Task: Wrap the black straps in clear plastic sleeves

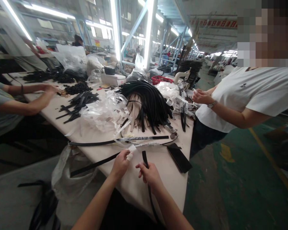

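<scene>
My left hand (121, 164) is closed, with a small white slip (132, 148) at its fingertips; whether it is paper or film I cannot tell. In my right hand (148, 174) a black strap (149, 199) is gripped, its short end standing up past the thumb and its long part hanging down over the table edge. Just beyond both hands lies another black strap (93, 143), partly wrapped in clear film. A further black strap (93, 164) runs from the left and passes behind my left hand.
A big heap of black straps (153, 102) fills the table's middle, beside crumpled clear plastic (105, 111). A flat black piece (180, 158) lies near the right edge. One co-worker's hands (200, 95) work at the right, another's (49, 91) at the left. An open white sack (69, 179) hangs left.
</scene>
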Demonstrator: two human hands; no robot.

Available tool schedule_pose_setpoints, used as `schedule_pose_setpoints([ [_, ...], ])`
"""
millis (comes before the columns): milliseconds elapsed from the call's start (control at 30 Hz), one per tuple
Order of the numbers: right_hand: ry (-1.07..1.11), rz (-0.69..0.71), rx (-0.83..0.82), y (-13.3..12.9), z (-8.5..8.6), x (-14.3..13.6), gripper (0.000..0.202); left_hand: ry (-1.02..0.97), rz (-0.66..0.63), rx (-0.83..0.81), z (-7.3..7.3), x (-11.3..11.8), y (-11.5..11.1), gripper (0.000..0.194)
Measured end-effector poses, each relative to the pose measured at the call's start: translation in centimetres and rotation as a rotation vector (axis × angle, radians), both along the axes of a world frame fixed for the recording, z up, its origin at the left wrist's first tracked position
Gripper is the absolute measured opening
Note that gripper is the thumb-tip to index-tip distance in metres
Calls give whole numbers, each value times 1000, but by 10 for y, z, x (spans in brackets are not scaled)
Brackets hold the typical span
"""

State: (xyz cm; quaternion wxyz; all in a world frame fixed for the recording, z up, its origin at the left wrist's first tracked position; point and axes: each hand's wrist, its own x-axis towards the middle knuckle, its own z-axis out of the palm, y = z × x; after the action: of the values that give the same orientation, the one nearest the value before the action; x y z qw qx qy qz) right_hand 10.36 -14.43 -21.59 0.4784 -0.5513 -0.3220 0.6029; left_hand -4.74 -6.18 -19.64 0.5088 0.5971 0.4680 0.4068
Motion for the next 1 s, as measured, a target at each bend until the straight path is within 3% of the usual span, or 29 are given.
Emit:
schedule_pose_setpoints([
  [133,-33,-3,17,3,-1,-1,55,-183,-90,-281,-13,17,-22,40],
  [233,-81,15,0,2,-3,2,53,-315,-36,-421,-24,30,-36,36],
  [333,-64,14,9,-3,-4,5,49,-467,130,-434,-23,35,-31,34],
  [433,-62,-12,37,-8,-1,5,46,-493,207,-401,-18,37,-21,33],
  [667,118,73,93,-23,17,2,47,-553,229,-414,-14,43,-19,34],
  [1000,-70,139,65,-25,13,1,55,-571,253,-460,-10,45,-21,33],
])
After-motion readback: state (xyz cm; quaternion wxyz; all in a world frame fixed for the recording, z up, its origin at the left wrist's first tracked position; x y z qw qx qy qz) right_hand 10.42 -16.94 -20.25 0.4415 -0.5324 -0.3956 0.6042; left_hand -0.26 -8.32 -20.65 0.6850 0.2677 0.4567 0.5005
